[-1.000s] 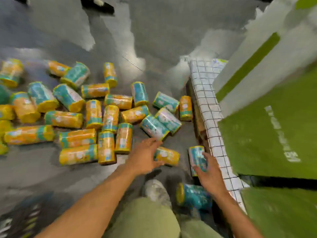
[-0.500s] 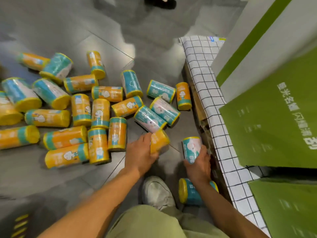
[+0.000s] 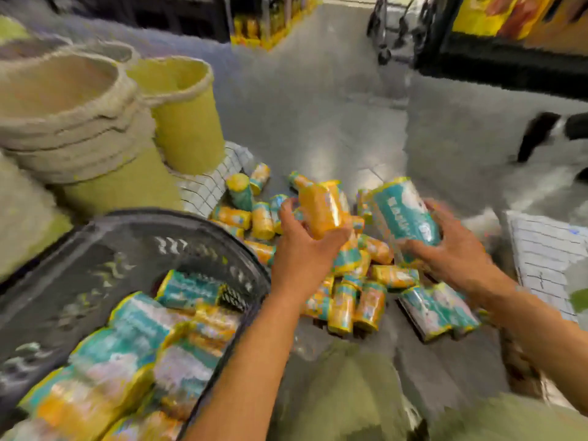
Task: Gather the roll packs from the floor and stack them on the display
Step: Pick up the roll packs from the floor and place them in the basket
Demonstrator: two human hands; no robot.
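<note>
Dark plastic walled the basket (image 3: 95, 256) at the left, with roll packs (image 3: 143, 361) piled inside (too blurred to count). Beside it the left hand (image 3: 302, 253) clasped an orange pack (image 3: 321, 208); the right hand (image 3: 458, 253) gripped a teal pack (image 3: 404, 214), both raised over the heap (image 3: 346, 303) lying on the grey floor (image 3: 318, 122).

I've got a glossy grey floor (image 3: 318, 116) across the middle, orange and teal roll packs (image 3: 345, 305) jumbled on it at centre, many touching, a few beside the checked cloth (image 3: 206, 189) centre-left
</note>
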